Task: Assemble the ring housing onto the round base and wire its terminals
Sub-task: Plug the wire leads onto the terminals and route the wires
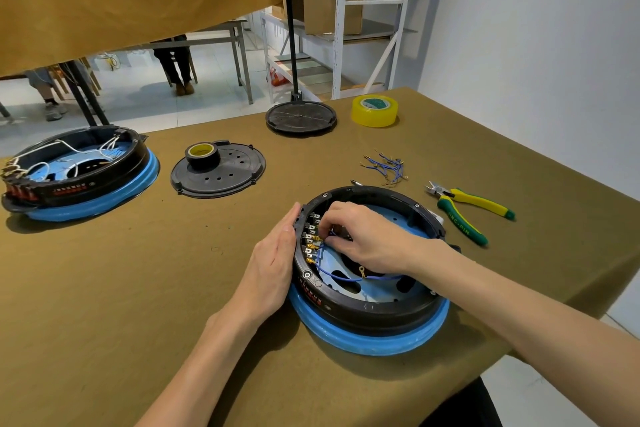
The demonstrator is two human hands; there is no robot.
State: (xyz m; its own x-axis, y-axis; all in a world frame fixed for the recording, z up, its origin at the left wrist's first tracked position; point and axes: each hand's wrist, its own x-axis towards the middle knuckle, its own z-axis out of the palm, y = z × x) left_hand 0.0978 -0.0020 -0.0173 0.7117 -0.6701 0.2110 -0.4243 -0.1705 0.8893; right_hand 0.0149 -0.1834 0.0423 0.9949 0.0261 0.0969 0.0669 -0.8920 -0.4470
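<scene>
A black ring housing (pixel 349 302) sits on a round blue base (pixel 367 340) near the table's front right. A row of metal terminals (pixel 311 236) lines the housing's inner left wall, some with gold connectors and blue wires (pixel 346 276) on them. My left hand (pixel 277 253) presses flat, fingers straight, against the housing's outer left wall. Reaching inside the ring, my right hand (pixel 360 236) pinches a blue wire's end at the terminals. A loose ring lug lies below that hand.
A second housing with white wires (pixel 79 170) stands at the far left. A black lid carrying a tape roll (pixel 218 172), another black disc (pixel 301 116), yellow tape (pixel 374 110), spare blue wires (pixel 388 166) and green-yellow pliers (pixel 467 208) lie behind and right. The table's edge runs close on the right.
</scene>
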